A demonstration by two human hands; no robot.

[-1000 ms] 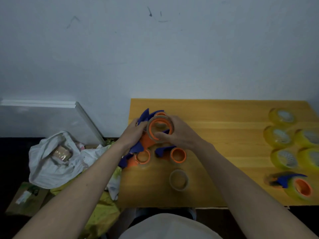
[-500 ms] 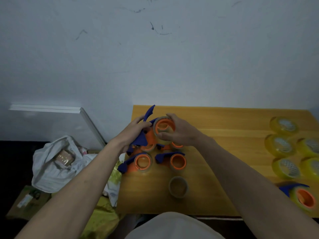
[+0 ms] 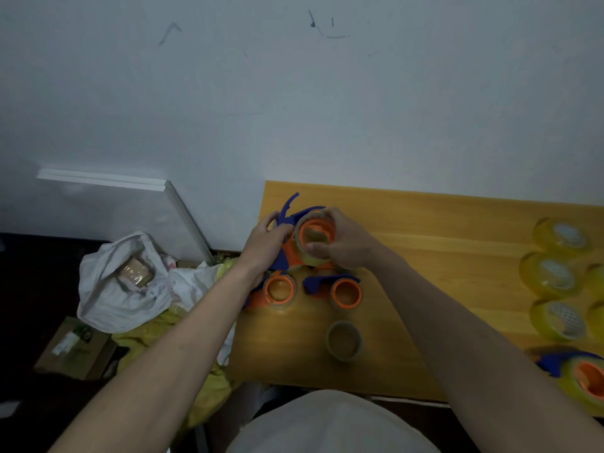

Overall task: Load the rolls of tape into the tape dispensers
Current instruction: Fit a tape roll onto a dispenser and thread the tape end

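Above the left part of the wooden table (image 3: 425, 289), my left hand (image 3: 264, 241) grips a blue-and-orange tape dispenser (image 3: 289, 256) by its blue body. My right hand (image 3: 343, 243) holds a clear tape roll (image 3: 315, 253) seated around that dispenser's orange hub. Two more dispensers (image 3: 279, 291) (image 3: 344, 291) with orange hubs lie on the table just below the hands. A loose brownish tape roll (image 3: 343, 340) lies nearer to me. Several yellow tape rolls (image 3: 552, 273) sit at the right edge, and a dispenser with a yellow roll on it (image 3: 585, 377) lies at the bottom right.
A white wall stands behind the table. Left of the table on the floor lie a white bag (image 3: 127, 282) holding a brown roll, yellow plastic (image 3: 183, 341) and a cardboard box (image 3: 75, 348). A white panel (image 3: 108, 204) leans against the wall.
The dispenser and the clear roll stay gripped in both hands; the hands shifted slightly and the roll sits further onto the orange hub. The head camera moved a little.
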